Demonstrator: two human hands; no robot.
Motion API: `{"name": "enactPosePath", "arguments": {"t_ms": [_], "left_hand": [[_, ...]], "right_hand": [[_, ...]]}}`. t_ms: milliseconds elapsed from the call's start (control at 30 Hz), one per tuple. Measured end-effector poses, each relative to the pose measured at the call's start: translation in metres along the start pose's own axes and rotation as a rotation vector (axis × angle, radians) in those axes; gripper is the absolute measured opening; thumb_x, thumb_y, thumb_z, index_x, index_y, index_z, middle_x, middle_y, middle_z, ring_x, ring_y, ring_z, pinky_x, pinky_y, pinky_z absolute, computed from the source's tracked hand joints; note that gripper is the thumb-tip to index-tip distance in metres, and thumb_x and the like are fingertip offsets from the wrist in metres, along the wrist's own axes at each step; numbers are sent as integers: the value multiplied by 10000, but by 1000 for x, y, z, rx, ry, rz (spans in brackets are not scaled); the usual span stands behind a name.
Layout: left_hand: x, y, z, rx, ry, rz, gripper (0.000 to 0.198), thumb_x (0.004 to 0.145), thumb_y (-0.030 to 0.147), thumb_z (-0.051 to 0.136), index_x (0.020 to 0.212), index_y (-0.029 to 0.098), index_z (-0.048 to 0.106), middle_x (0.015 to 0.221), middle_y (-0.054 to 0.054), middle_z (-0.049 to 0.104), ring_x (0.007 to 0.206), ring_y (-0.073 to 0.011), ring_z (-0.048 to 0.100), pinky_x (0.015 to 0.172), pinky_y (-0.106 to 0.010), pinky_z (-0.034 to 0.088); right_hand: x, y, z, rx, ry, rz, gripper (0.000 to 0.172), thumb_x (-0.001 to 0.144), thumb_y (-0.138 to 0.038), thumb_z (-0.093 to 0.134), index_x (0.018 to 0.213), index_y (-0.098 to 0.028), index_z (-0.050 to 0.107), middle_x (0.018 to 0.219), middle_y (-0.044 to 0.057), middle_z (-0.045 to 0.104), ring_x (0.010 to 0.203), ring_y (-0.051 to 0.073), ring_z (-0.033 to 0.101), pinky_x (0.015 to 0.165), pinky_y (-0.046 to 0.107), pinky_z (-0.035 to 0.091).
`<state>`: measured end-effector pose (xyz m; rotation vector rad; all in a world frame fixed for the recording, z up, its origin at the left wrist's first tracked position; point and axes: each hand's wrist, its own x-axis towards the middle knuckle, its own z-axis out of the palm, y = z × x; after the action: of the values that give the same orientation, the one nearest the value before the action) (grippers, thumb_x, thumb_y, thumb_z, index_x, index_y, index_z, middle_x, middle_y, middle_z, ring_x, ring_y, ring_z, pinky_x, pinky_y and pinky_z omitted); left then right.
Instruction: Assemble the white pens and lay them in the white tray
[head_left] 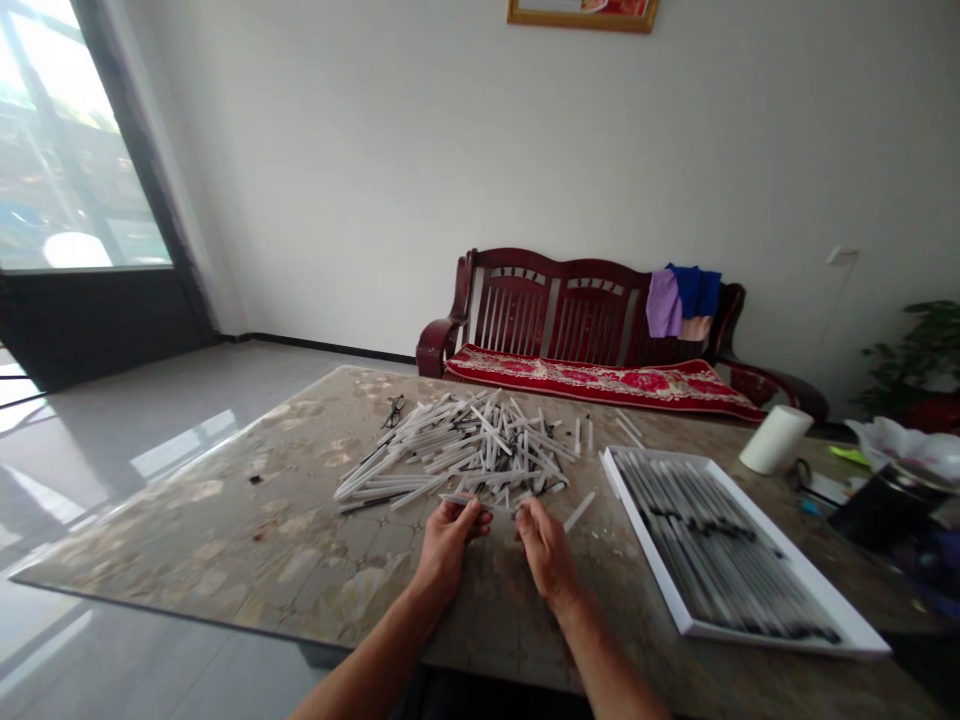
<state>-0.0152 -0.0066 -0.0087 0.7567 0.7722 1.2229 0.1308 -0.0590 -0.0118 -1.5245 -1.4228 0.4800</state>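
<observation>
Spanning both hands, a thin grey-white plastic tube (484, 501) is held just in front of a loose pile of white plastic tubes (465, 445) on a mottled brown stone table (247, 530). One end is pinched by the left hand (448, 535), the other by the right hand (544, 548). Right of the pile, a shallow white tray of dark pens (651, 555) is laid. A single piece is judged to be in work; even pressure at both ends is called for

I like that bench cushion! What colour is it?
The bench cushion is red with pink flowers; head view shows it.
</observation>
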Motion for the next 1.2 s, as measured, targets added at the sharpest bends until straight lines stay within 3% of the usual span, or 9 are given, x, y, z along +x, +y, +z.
{"name": "enactPosePath", "arguments": {"t_ms": [67,200,367,533,700,867,1033,1200], "left_hand": [[0,0,0,18,-5,5,434,517,437,873,761,153,652,620,12,671,575,-131,651,540,-218,524],[-2,0,0,52,-36,10,418,543,438,860,765,153,649,625,4,675,584,-142,655,540,-226,520],[-1,1,0,42,5,14,429,536,461,854,752,157,642,615,10,668,570,-135,642,563,-232,524],[-1,-1,-1,69,-39,18,422,551,447,854,772,155,644,633,2,681,578,-139,649,547,-226,517],[-1,-1,-2,69,-5,14,437,550,465,851,782,156,648,630,0,683,572,-135,645,557,-226,520],[-2,0,-1,80,-51,15,415,551,444,858,762,155,648,627,-2,677,577,-146,651,538,-230,517],[-4,3,0,69,-20,11,419,542,442,859,762,153,652,621,3,673,581,-141,649,544,-222,514],[-5,3,2,97,-48,19,416,545,443,857,760,153,650,622,0,675,554,-141,641,530,-230,510]], "right_hand": [[0,-2,0,-30,22,-25,356,932,-491,396,741,-220,527,587,-33,532,568,138,517,549,222,357],[0,-1,0,-41,18,38,453,951,-506,329,631,-227,483,524,-26,501,521,142,506,531,236,345],[0,0,0,-7,12,-25,383,944,-508,380,769,-217,555,595,-26,556,564,144,534,547,227,359],[1,1,1,-31,21,22,454,956,-502,342,639,-225,511,514,-25,521,501,139,504,512,230,334],[0,0,1,-22,31,-29,390,940,-511,403,746,-213,566,582,-25,567,554,139,532,536,219,355],[-1,-1,0,-5,20,13,470,955,-508,347,626,-223,523,496,-28,511,483,134,491,495,227,328],[0,-3,0,-9,1,-9,395,944,-507,384,718,-220,536,540,-42,508,523,130,497,515,221,330],[1,0,-1,101,-16,41,438,936,-511,364,620,-225,464,495,-51,448,471,114,448,476,219,323]]}}
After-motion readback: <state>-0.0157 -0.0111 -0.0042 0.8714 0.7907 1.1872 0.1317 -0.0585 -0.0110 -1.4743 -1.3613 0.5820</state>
